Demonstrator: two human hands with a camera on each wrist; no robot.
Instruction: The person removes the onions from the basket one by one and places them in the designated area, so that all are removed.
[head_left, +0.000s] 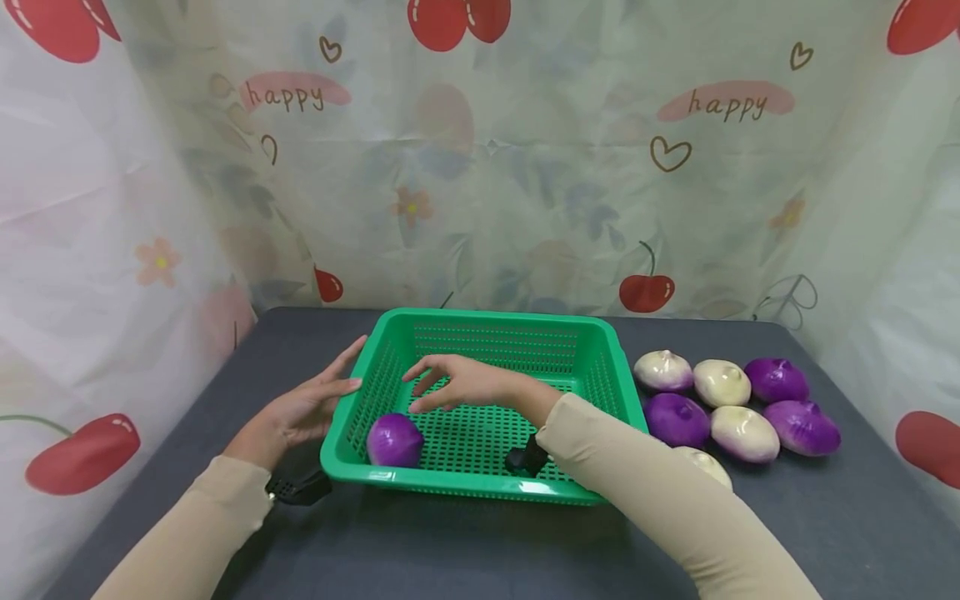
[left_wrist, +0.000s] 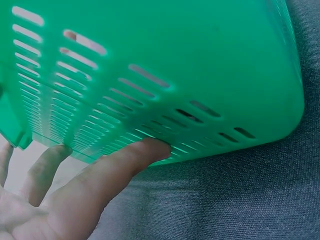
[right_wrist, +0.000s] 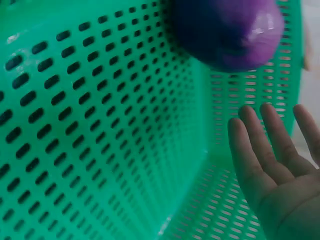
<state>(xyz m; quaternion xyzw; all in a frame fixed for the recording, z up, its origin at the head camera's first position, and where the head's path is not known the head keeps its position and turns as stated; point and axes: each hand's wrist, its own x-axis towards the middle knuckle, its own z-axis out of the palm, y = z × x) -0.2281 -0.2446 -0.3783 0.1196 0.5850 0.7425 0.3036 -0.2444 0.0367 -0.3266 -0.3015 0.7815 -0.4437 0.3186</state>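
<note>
A green perforated plastic basket (head_left: 480,482) stands on the dark table. Inside it, in the near left corner, lies a round purple onion-like bulb (head_left: 395,440); the right wrist view also shows the bulb (right_wrist: 232,32), glossy and pointed. My right hand (head_left: 468,383) reaches over the basket from the right, fingers spread and holding nothing, just behind the bulb. With straight fingers my left hand (head_left: 303,412) touches the basket's left side. In the left wrist view the thumb and fingers of that left hand (left_wrist: 85,195) lie against the slotted wall.
To the basket's right sit several purple and whitish bulbs, among them a white one (head_left: 745,433) and a purple one (head_left: 802,427). One whitish bulb (head_left: 705,467) is partly covered by the right sleeve (head_left: 652,483). A patterned curtain (head_left: 487,208) hangs behind the table (head_left: 420,550).
</note>
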